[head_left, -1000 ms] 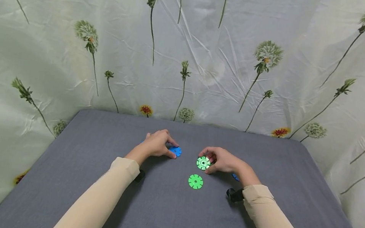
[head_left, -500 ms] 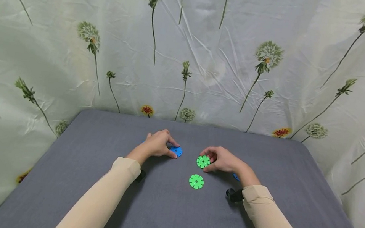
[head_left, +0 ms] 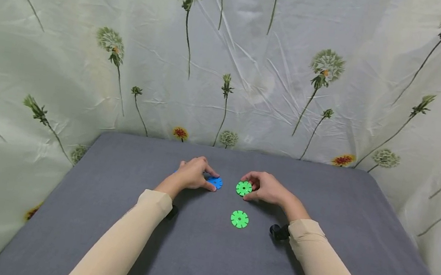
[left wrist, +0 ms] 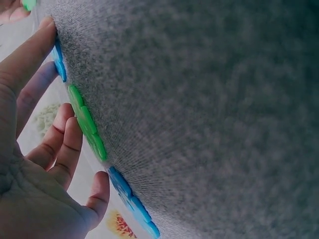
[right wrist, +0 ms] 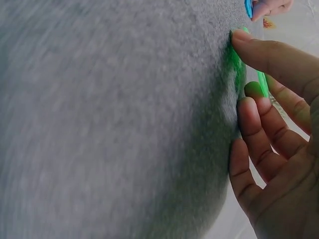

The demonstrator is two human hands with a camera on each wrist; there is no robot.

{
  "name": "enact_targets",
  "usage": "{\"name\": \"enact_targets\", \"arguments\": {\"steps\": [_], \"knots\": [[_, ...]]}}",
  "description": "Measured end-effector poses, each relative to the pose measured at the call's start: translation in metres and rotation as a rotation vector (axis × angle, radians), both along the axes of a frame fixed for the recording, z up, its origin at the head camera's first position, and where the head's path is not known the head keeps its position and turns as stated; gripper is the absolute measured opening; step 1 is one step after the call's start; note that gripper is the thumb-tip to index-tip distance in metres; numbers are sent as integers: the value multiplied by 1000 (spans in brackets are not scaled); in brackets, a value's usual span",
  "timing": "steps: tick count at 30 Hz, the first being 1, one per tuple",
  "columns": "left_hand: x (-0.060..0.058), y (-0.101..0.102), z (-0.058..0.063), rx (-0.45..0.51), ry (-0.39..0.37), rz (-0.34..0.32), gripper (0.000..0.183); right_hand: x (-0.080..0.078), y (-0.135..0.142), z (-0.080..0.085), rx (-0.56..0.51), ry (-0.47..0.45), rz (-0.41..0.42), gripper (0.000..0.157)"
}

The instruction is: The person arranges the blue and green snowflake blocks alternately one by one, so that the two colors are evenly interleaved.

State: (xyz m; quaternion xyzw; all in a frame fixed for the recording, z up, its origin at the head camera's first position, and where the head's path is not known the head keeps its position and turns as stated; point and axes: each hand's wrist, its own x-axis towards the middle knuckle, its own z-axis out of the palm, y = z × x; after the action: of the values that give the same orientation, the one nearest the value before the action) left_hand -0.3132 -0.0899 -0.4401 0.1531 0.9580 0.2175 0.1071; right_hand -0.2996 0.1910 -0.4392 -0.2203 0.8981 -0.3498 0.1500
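My left hand point(head_left: 192, 174) pinches a blue notched disc point(head_left: 217, 182) between thumb and forefinger, low at the grey cloth. In the left wrist view, a second green notched disc point(left wrist: 87, 122) and another blue notched disc point(left wrist: 133, 203) lie below that hand's other fingers. Opposite it, my right hand point(head_left: 266, 188) pinches a green notched disc point(head_left: 243, 188), tilted a little above the cloth, its thumb at the near edge. A gap separates the pinched blue and green discs.
Another green notched disc point(head_left: 239, 219) lies flat nearer to me, in front of the two hands. The grey cloth-covered table point(head_left: 205, 256) ends at a pale flowered curtain point(head_left: 265, 115). Black wrist cameras point(head_left: 279, 232) sit low near the cloth.
My right hand has shifted slightly away from me with its green disc, bringing it level with the blue one. A blue disc edge by the right wrist is now hidden. The left hand keeps its hold.
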Motion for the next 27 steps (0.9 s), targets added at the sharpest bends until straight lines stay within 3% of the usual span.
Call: {"name": "enact_targets", "arguments": {"steps": [12, 27], "knots": [[0, 1, 3, -6, -3, -6, 44, -16, -13, -8, -35, -37, -42, 47], [1, 1, 3, -19, 0, -11, 44, -19, -17, -10, -26, -79, 17, 48]]}}
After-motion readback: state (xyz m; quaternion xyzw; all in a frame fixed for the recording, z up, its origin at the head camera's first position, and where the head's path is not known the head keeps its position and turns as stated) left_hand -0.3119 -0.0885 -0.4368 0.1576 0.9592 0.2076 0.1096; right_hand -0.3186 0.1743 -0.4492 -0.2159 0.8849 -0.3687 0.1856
